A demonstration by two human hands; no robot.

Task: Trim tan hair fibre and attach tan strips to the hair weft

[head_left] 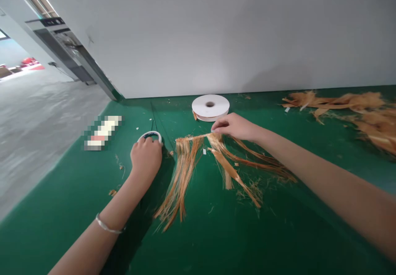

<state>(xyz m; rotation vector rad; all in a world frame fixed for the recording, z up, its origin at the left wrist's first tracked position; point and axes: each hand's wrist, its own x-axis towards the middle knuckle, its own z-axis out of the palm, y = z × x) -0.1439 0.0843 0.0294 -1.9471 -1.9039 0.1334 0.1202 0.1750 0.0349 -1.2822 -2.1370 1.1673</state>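
Several bunches of orange ribbon frayed into fringe [185, 155] hang from a thin band lying across the green surface. My right hand [233, 125] pinches the upper edge of this band, thumb and finger together, near its right part. To the left, the fingers of my left hand [146, 153] curl over a white ring-shaped roll [151, 134] with a dark inside, mostly covered by the hand. An unfrayed strip of orange ribbon [230, 170] lies below my right hand. Behind the band, a white spool [210, 106] lies flat, a bit of orange ribbon showing at its side.
A heap of orange ribbon [349, 102] lies at the far right. Loose threads and small scraps are scattered on the green tabletop [198, 233]. A pixelated item [103, 132] lies at the left edge. A pale wall [198, 36] rises behind; grey floor is at left.
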